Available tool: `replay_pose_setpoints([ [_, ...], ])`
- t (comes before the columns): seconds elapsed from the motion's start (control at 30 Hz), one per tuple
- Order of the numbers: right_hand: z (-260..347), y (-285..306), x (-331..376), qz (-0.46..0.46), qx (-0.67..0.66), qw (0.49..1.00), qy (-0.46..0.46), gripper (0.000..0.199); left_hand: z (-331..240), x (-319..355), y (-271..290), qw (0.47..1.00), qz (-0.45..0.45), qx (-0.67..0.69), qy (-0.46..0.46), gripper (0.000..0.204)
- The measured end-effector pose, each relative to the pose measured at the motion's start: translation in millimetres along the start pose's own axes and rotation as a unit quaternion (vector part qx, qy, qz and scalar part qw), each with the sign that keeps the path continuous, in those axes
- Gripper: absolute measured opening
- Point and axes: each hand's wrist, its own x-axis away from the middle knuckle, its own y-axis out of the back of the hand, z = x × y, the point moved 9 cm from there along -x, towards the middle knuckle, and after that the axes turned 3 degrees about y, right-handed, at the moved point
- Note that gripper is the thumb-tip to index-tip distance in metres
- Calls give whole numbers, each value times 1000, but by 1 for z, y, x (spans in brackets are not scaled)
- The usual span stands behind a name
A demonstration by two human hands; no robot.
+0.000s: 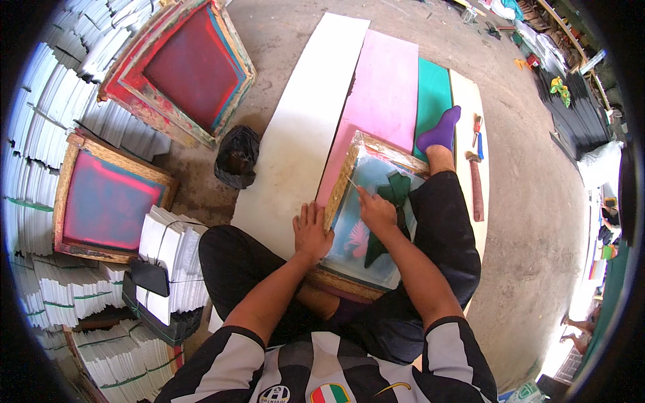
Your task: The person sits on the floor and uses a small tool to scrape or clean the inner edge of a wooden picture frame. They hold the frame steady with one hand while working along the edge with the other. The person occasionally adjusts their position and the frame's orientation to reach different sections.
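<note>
A wooden-framed printing screen (341,187) with blue mesh lies tilted across my lap. My left hand (311,232) rests on the frame's left bar, fingers stretched out and holding nothing. Above the mesh, my right hand (377,211) is closed round a thin pointed tool (352,182), perhaps a screwdriver; its grip is hidden in the fist. The tool's tip points at the inner side of the left bar; I cannot tell if it touches. A dark green cloth (395,190) lies on the mesh beside my right hand, near a pink patch.
White (306,87), pink (383,87) and green (433,87) sheets cover the floor ahead. To the right lie a hammer (477,191) and a red-and-blue tool (478,131). Two more screens (66,195) (121,82), a black plastic bag (237,156) and tied paper stacks (171,258) stand left.
</note>
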Motion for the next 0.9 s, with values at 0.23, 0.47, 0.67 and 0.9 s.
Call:
replay_pose_setpoints([
  [0.23,-44,-37,-15,-81,-266,960,41,39,-9,-2,-3,1000,2,-1,-11,80],
  [0.47,0,8,2,-15,-19,1000,-9,37,-1,-1,-1,1000,-14,11,-3,78],
  [0.67,-33,-22,-14,-92,-253,962,51,37,-8,-1,-1,1000,-10,9,-4,80],
  [0.9,-39,-32,-16,-33,-293,955,-16,34,-7,1,2,1000,9,17,-5,80],
])
